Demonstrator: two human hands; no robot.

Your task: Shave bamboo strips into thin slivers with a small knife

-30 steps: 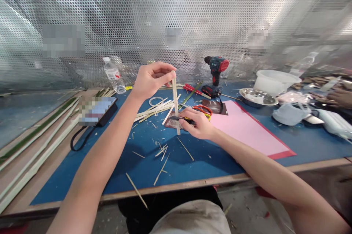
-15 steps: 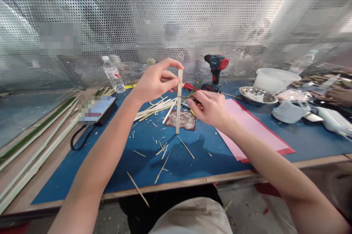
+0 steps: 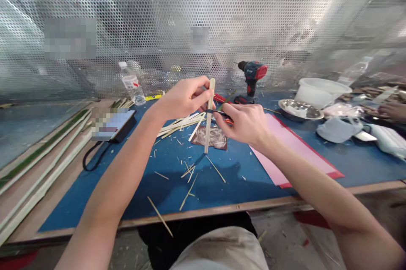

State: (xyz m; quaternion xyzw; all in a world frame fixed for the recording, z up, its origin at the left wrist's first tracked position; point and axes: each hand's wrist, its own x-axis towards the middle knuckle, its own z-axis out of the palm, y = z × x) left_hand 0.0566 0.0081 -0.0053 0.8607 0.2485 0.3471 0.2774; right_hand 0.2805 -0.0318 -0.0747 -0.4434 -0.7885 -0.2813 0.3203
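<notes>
Left fingers (image 3: 199,92) pinch an upright bamboo strip (image 3: 208,122), lower end over the blue mat (image 3: 127,194); right fingers (image 3: 230,113) pinch a dark-handled knife (image 3: 213,112) against it. Cut slivers (image 3: 216,169) lie scattered; strip remains whole.

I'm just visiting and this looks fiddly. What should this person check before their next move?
Grip on the work: ok. The left hand pinches the bamboo strip, which stands nearly upright.
Tool in hand: ok. The right hand holds a dark craft knife at the strip.
Blade contact: cannot tell. The fingers hide the blade.
Fingers away from the blade: not ok, it seems. The left fingers sit very close to the knife.
Strip's lower end resting on the blue mat: cannot tell from this view.
</notes>
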